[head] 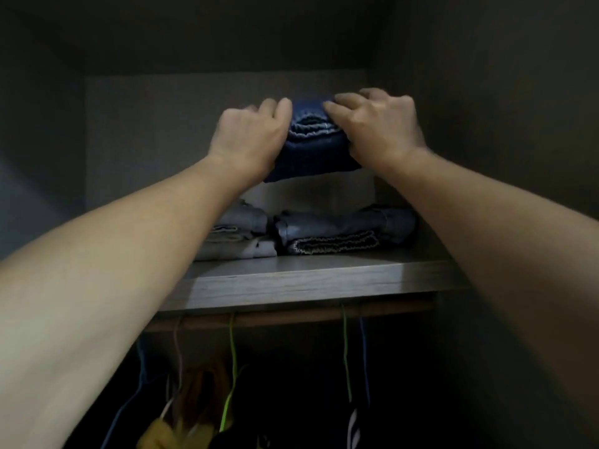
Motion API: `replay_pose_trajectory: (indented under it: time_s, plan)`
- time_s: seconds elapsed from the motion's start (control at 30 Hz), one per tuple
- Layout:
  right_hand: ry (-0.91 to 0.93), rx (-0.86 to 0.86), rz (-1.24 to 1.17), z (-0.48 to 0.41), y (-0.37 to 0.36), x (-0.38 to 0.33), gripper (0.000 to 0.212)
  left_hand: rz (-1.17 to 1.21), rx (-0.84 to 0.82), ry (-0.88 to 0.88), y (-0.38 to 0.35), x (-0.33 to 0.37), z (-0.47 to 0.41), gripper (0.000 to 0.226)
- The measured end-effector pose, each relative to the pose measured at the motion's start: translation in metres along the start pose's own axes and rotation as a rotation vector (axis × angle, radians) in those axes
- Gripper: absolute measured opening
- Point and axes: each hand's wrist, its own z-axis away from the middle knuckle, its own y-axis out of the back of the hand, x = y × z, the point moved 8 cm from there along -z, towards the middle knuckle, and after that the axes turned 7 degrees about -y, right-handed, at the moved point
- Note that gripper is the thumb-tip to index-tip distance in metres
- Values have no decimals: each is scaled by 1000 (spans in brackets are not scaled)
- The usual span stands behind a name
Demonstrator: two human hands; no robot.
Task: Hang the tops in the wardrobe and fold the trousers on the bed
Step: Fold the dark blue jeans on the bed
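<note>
Both hands are closed on a folded pair of dark blue trousers (316, 147): left hand (251, 136) on its left side, right hand (377, 124) on its right, setting it atop a pale folded garment (311, 194) and other folded jeans (343, 230) on the wardrobe shelf (291, 280). Judging by this, the stowing step is nearly done; next, square the bundle and let go without toppling the stack. Hangers (231, 367) hang from the rail below. No writing is legible.
</note>
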Motion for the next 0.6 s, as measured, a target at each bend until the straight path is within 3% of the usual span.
replay_pose_trajectory:
  time_s: [0.07,0.13,0.27,0.3,0.43,0.6]
  plan:
    - [-39,-5,-33,1,-16,7,58,27,-3,18,-17,5,-10,54]
    - [-55,-99,-58,9,-44,8,59,99,-135,11,-47,19,-11,60]
    - [-28,-907,-88,46,-131,-6,63,470,-823,-76,-139,59,27,62]
    - [-42,-988,-102,51,-138,-7,61,534,-889,-77,-149,61,31,59]
    - [-29,-943,-122,41,-144,-4,65,583,-879,-70,-155,57,24,59]
    - [-69,-1044,-66,54,-162,2,80,601,-974,-29,-159,62,36,70]
